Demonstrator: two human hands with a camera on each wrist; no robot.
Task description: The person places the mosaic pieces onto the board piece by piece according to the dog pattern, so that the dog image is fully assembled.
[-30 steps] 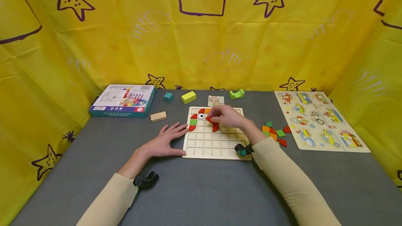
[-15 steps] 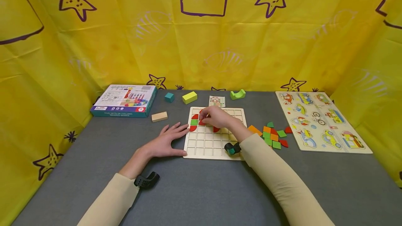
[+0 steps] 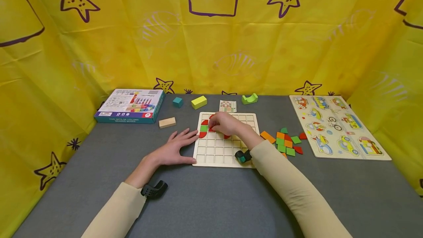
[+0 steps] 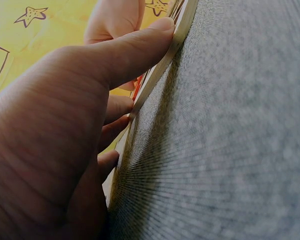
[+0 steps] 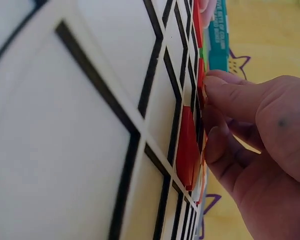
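Note:
A pale wooden grid board lies in the middle of the table. My left hand has its fingers spread against the board's left edge, with the thumb at the near corner. Over the board's upper left, my right hand pinches a red tile between thumb and fingertips, down at a grid cell. Beside it sit a green square tile and red rounded tiles in the left column. Another red tile lies in the grid under the right hand, which hides the cells behind it.
Loose orange, green and red tiles lie right of the board, by a picture puzzle board. Behind stand a pattern card, a yellow block, a green arch and a teal cube. Leftward are a wooden block and a box.
My right hand has moved left across the board with the red tile and come down beside the green tile, uncovering more loose tiles on the right. The left hand stays in place.

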